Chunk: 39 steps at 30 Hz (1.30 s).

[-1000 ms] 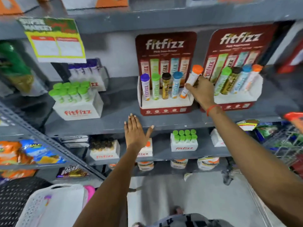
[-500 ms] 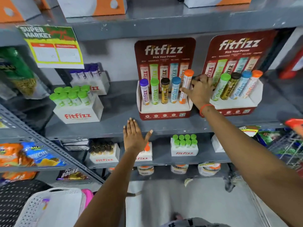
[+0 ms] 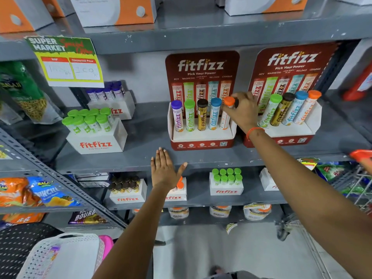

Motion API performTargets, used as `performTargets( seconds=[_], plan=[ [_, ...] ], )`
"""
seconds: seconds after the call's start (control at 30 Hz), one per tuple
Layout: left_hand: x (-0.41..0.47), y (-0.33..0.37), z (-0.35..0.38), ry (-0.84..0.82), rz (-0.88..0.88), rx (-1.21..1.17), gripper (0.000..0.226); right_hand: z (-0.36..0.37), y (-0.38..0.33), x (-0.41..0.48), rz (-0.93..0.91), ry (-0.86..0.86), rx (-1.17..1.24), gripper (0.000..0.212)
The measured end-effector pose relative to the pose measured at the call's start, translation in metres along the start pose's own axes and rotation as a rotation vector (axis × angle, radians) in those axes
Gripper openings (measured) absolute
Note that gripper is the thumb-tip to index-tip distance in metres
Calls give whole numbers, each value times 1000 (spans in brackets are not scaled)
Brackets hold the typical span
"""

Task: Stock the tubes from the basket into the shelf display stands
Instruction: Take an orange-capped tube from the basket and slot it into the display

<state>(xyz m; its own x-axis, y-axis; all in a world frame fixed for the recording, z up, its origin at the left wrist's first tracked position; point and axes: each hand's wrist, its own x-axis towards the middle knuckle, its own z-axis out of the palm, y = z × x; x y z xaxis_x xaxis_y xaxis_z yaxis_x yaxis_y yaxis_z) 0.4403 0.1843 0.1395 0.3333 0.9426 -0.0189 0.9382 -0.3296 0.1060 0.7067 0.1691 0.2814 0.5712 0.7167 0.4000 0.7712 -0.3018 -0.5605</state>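
The orange-capped tube (image 3: pixel 225 115), which leaned out of its slot a second ago with the right hand (image 3: pixel 242 111) gripping its lower body, now stands nearly upright in the rightmost slot of the left display stand (image 3: pixel 201 137); the hand has climbed to the top, its fingertips (image 3: pixel 234 98) pinched on the round orange cap. The left hand (image 3: pixel 164 172) has hardly moved: it lies flat and spread, fingers apart and holding nothing, on the front lip of the grey metal shelf (image 3: pixel 120 162). The stand is printed card, a dark red backboard with rounded corners above a white stepped tray. Four more slim cylinders fill it, glossy labels under ribbed plastic caps of purple, green, black and blue. The right display stand (image 3: pixel 291 133) carries four tilted tubes with green, black, blue and orange caps. The white perforated plastic basket (image 3: pixel 60 256) sits low at the left; its contents cannot be made out
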Motion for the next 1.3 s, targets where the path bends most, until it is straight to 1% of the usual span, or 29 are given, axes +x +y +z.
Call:
performTargets(
  seconds=[0.13, 0.2, 0.27, 0.33, 0.37, 0.47, 0.53, 0.67, 0.77, 0.83, 0.9, 0.97, 1.03, 1.2, 1.3],
  plan=[
    [-1, 0, 1, -1, -4, 0, 99, -8, -3, 7, -96, -54, -3, 33],
    [-1, 0, 0, -6, -8, -2, 99, -13, -4, 12, -126, -139, 4, 30],
    [-1, 1, -1, -8, -9, 0, 99, -19, -8, 20, -137, -266, 12, 27],
    [-1, 1, -2, -9, -6, -1, 99, -23, -13, 26, -131, -364, -37, 24],
    [-2, 1, -3, -10, -5, -2, 99, -24, -16, 27, -128, -386, -72, 25],
    [-2, 1, -4, -15, -5, -9, 99, -26, -23, 24, -142, -355, -156, 37],
    [-2, 1, -4, -17, -4, -9, 99, -27, -24, 23, -133, -322, -165, 42],
    [-1, 1, -4, -15, 4, -12, 100, -33, -23, 27, -140, -379, -108, 45],
    [-1, 0, -3, -14, 6, -22, 100, -34, -25, 26, -139, -401, -75, 51],
    [-1, -1, -2, -22, 5, -27, 100, -33, -25, 26, -122, -375, -81, 50],
    [0, 0, -3, -25, 3, -27, 100, -33, -24, 26, -123, -333, -82, 42],
    [0, 0, -3, -24, 3, -22, 100, -33, -23, 25, -137, -331, -54, 37],
    [-1, 0, -4, -28, 5, -22, 100, -33, -22, 24, -135, -344, -7, 38],
    [0, 0, -4, -27, 12, -37, 100, -36, -23, 20, -72, -370, 107, 49],
    [2, -2, -6, -60, 15, -57, 101, -35, -30, 11, -47, -369, 111, 61]
  ],
)
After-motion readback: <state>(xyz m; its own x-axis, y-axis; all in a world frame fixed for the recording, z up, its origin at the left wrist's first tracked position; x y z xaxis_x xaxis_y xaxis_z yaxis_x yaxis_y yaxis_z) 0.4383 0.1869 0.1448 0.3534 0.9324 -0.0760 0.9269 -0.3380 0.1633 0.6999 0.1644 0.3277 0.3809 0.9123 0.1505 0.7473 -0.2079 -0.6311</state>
